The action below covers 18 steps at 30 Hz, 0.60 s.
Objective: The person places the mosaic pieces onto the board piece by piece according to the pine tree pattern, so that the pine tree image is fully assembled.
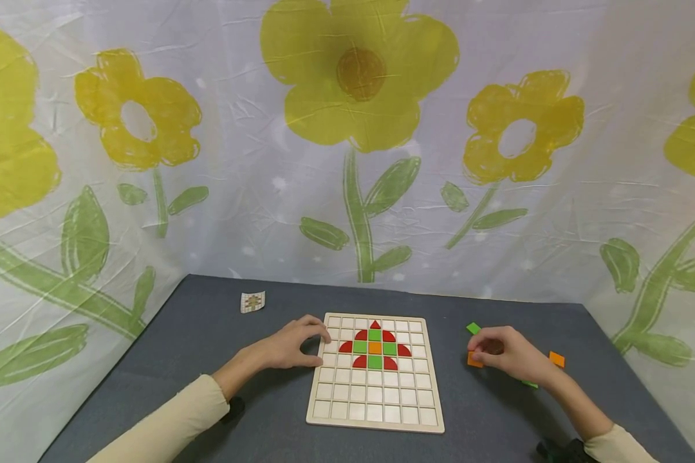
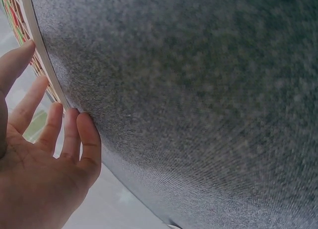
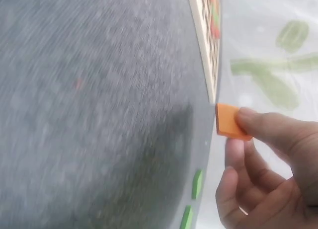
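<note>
A flowered cloth [image 1: 359, 212] hangs behind a dark table [image 1: 266, 411], where a wooden board [image 1: 376, 427] lies between two hands.
Some board squares hold one orange square [image 1: 374, 348], four green squares [image 1: 374, 335], six rounded red pieces [image 1: 361, 335] and a red triangle [image 1: 375, 325]. The left hand [image 1: 292, 344], thumb and fingers spread, holds nothing at the board's left edge; the right hand [image 1: 509, 354] is closed in a thumb-and-finger pinch. A patterned card [image 1: 253, 302] lies beyond the left hand. In the pinch, right of the board, is an orange tile [image 3: 228, 120], flat and square. Nearby lie a green tile [image 1: 473, 328], a loose orange tile [image 1: 556, 359] and a green piece [image 1: 530, 384] partly hidden by the right arm.
</note>
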Motion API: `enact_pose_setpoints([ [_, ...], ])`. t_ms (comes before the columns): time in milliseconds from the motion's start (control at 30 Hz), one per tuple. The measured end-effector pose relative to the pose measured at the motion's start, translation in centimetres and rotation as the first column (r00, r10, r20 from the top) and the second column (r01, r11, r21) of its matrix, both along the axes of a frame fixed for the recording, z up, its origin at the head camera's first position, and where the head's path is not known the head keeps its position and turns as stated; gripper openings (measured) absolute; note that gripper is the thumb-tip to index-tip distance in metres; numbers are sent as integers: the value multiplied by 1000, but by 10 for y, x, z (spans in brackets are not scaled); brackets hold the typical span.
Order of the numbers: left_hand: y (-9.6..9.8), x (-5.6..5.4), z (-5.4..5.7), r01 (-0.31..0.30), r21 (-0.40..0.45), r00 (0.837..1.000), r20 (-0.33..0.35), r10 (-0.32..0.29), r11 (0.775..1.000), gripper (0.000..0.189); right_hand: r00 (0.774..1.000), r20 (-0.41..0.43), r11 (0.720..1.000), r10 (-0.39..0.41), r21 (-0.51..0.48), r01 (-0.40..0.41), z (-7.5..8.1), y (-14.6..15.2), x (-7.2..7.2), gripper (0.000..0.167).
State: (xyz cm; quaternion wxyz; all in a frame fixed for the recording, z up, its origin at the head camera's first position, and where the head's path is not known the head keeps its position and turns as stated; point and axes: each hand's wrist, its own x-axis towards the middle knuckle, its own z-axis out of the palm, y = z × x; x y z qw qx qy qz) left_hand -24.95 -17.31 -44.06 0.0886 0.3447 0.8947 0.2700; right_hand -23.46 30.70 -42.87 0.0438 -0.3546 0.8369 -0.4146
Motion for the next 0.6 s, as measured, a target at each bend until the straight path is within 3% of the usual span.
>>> enact_pose_setpoints([
  [233,0,-1,-1,-1,1,1000,-1,1,1000,33,999,-20,999,32,7,-32,-1,-19,-1,10],
  [433,-1,-2,-4,-5,1,1000,-6,5,1000,33,995,71,998,63,-12,-62,2,-37,1,10],
  [600,-1,-2,-5,-7,4,1000,-9,7,1000,33,991,92,995,97,-21,-96,3,-49,0,8],
])
